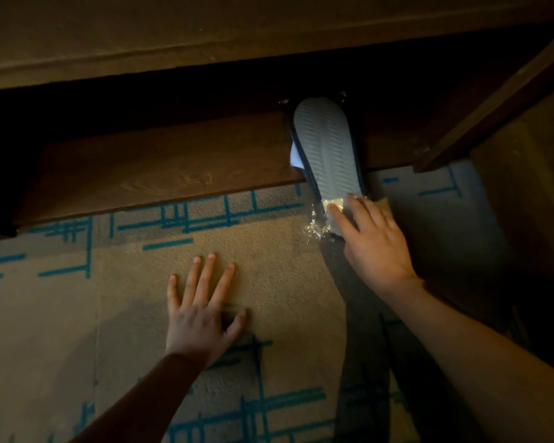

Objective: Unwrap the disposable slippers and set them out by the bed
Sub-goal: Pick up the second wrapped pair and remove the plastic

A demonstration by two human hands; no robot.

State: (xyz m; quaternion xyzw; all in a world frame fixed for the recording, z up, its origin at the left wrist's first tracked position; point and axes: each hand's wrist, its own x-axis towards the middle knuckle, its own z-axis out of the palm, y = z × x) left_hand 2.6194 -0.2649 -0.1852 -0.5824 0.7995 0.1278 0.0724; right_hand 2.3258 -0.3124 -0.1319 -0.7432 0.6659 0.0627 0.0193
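Note:
A pair of slippers (327,148) in clear plastic wrap lies sole-up, grey ribbed sole with a dark rim, half on a low wooden shelf (160,174) and half over the carpet. The crinkled wrap (317,225) sticks out at the near end. My right hand (371,241) rests on that near end, fingers laid over the heel and wrap. My left hand (202,314) lies flat on the carpet to the left, fingers spread, holding nothing. The slippers' upper side is hidden.
The beige carpet (109,314) has teal line patterns. A dark gap runs above the shelf under a wooden top board (205,33). A slanted wooden edge (493,100) and a panel stand at the right. The light is dim.

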